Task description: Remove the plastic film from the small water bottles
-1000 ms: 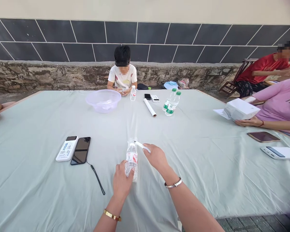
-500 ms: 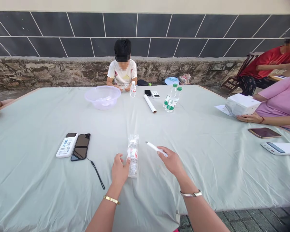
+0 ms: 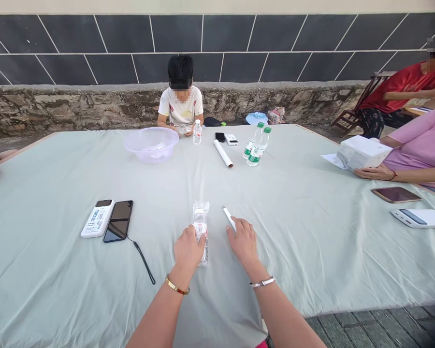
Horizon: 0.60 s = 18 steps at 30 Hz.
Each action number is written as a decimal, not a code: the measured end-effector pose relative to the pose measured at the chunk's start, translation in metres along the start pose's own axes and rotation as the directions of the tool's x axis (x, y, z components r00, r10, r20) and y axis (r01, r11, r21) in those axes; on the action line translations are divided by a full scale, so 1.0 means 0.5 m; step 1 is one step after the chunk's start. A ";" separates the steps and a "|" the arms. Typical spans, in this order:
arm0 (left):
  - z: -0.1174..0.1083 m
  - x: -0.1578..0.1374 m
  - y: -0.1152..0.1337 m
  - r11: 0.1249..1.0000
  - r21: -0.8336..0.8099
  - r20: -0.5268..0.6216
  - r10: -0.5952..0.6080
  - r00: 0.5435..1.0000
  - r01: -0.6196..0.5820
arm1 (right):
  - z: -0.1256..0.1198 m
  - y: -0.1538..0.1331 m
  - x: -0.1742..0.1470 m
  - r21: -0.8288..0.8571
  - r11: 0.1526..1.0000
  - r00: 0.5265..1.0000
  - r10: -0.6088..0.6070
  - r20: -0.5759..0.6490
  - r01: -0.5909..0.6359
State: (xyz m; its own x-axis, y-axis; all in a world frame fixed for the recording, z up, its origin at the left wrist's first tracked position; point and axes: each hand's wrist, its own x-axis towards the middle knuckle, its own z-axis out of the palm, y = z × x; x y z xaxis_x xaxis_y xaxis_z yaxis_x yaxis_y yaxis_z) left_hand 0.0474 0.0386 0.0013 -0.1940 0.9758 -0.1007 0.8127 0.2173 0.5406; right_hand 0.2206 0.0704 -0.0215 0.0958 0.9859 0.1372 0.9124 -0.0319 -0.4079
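Note:
A clear plastic water bottle with a white and red label lies in front of me, wrapped in a clear plastic bag. My left hand is closed around its middle from the left, thumb on the label. To the right of the bottle, my right hand grips a slim white pen-like stick. The stick's grey tip points away from me; its rear end is hidden under my fingers. It is apart from the bottle.
A white power bank and a black phone with a strap lie left. Farther back stand a purple basin, a small bottle, a white roll and two green-capped bottles. People sit opposite and right; one holds a white box.
My left hand has slid over the bottle and closed around it. My right hand has moved left, nearer the bottle, turning the white stick steeper.

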 end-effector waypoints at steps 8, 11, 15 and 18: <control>0.017 0.013 -0.069 0.704 -0.703 -0.059 -0.198 0.978 0.100 | 0.026 -0.129 -0.050 0.387 0.922 0.969 -0.098 0.225 0.004; 0.018 0.008 -0.104 0.588 -0.789 -0.022 -0.321 0.947 0.181 | 0.028 -0.138 -0.055 0.347 0.938 0.961 -0.095 0.259 0.000; 0.005 0.008 -0.125 0.431 -0.856 0.083 -0.431 0.899 0.286 | 0.024 -0.143 -0.057 0.299 0.954 0.950 -0.075 0.304 -0.020; 0.002 0.027 -0.117 0.471 -0.798 0.209 -0.372 0.905 0.377 | 0.023 -0.162 -0.058 0.238 0.971 0.958 -0.066 0.279 -0.002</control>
State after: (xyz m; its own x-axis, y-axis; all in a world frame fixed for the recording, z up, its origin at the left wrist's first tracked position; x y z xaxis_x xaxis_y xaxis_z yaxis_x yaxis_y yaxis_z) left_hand -0.0021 0.0391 -0.0324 -0.3631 0.8067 -0.4663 -0.1290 0.4521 0.8826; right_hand 0.1393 0.0462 -0.0026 -0.0792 0.9925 -0.0931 0.7916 0.0059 -0.6110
